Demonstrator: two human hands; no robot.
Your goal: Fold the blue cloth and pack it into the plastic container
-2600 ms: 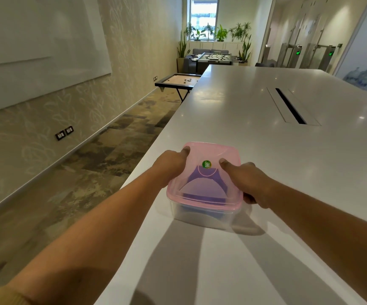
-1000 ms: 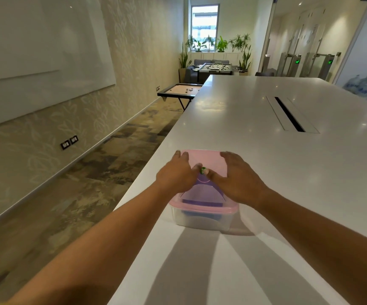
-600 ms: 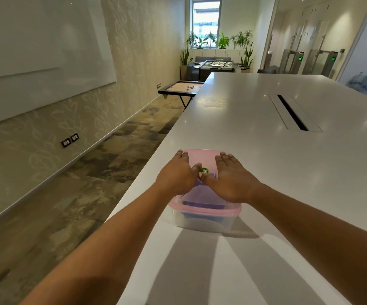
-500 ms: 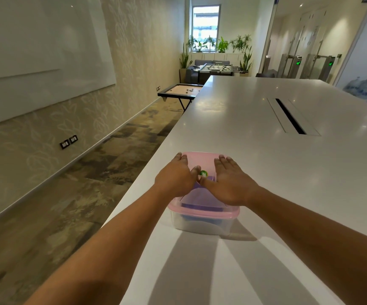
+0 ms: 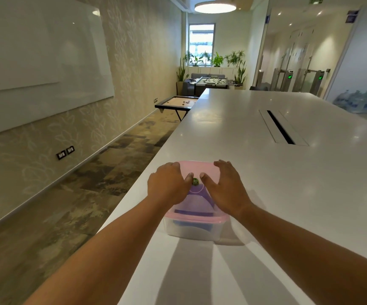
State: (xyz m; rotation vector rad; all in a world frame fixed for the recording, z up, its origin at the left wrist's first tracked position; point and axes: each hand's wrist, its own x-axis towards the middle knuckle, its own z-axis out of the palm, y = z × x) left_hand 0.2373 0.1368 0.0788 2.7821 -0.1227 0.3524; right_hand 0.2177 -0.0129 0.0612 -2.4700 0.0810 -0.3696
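Both palms lay flat, gripping nothing: left hand (image 5: 167, 187) and right hand (image 5: 224, 187) pressed the pink lid (image 5: 196, 170) onto the plastic container (image 5: 191, 230) on the desk (image 5: 255, 172). The folded blue cloth (image 5: 196, 203) lay inside. Even pressure along each edge would likely seat it.

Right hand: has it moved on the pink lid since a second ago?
Yes. The right hand has slid rightward on the pink translucent plastic lid, away from the round green sticker it nearly covered.

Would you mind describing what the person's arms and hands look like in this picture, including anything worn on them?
Both forearms are bare as far as the frame shows: no sleeves, watch or bracelet in view. The left hand and right hand wear no gloves, and no rings can be made out. Fingernails look short and unpainted, though the picture is slightly soft.
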